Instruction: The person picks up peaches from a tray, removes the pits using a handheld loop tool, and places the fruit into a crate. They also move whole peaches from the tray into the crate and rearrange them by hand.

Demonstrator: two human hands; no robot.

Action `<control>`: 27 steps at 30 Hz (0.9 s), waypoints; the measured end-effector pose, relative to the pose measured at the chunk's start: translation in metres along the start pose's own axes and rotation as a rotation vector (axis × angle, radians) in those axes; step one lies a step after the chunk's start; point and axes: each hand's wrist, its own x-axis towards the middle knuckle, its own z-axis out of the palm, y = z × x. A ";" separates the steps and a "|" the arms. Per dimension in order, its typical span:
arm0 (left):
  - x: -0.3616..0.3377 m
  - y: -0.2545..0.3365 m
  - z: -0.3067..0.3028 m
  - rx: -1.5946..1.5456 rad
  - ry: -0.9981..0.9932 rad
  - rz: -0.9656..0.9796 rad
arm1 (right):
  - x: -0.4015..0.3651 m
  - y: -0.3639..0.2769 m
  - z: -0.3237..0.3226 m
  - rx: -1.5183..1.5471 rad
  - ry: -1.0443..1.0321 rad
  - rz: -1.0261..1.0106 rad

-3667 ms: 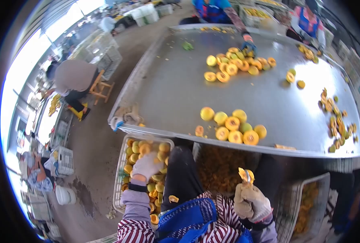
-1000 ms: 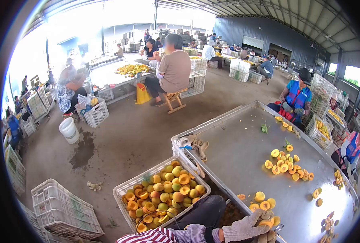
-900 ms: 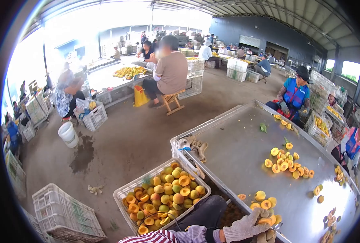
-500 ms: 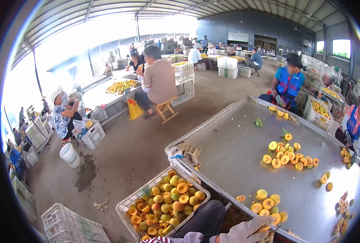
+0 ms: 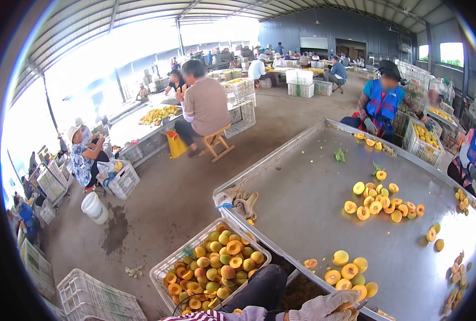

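My left hand (image 5: 323, 307), in a pale knitted glove, is at the bottom edge beside the near rim of the metal table (image 5: 297, 176). Its fingers are curled round a piece of yellow peach, of which only a little orange shows. A thin dark metal tip (image 5: 362, 304) pokes out just past the fingers; what holds it is hidden. My right hand is out of the frame. Several cut peaches (image 5: 350, 271) lie on the table near the glove. By my dark-trousered leg (image 5: 259, 289) stands a white crate (image 5: 158, 274) full of whole and halved peaches (image 5: 216, 259).
More peach halves (image 5: 379, 203) form a pile mid-table, near green leaves (image 5: 339, 155). Used gloves (image 5: 243, 202) lie on the table corner. Co-workers in blue vests (image 5: 382, 104) sit across it. A white bucket (image 5: 94, 207) and an upturned crate (image 5: 96, 297) stand left.
The view has shifted slightly, moving the crate and table corner left and up. At the right, a co-worker's hand has drawn back from the table edge. My left hand remains curled.
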 end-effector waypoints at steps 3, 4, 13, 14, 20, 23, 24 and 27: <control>0.000 0.007 -0.006 0.017 0.005 0.055 | -0.004 0.003 0.001 -0.006 -0.049 -0.063; -0.003 0.007 -0.007 0.007 0.000 0.057 | -0.008 0.004 0.000 0.005 -0.091 -0.125; -0.021 0.003 -0.018 -0.296 -0.104 -0.400 | -0.015 -0.005 0.028 -0.043 0.206 -0.023; -0.023 -0.002 -0.019 -0.292 -0.089 -0.349 | -0.013 0.005 0.012 -0.163 0.098 -0.070; -0.025 -0.002 -0.024 -0.939 0.108 -0.491 | -0.062 -0.040 0.048 -0.163 0.062 0.083; -0.024 0.008 -0.030 -1.040 0.145 -0.527 | -0.068 -0.046 0.047 -0.420 0.038 0.102; -0.025 0.009 -0.029 -1.045 0.134 -0.537 | -0.067 -0.045 0.045 -0.476 0.048 0.113; -0.027 0.013 -0.029 -1.085 0.131 -0.413 | -0.067 -0.039 0.043 -0.558 0.032 0.117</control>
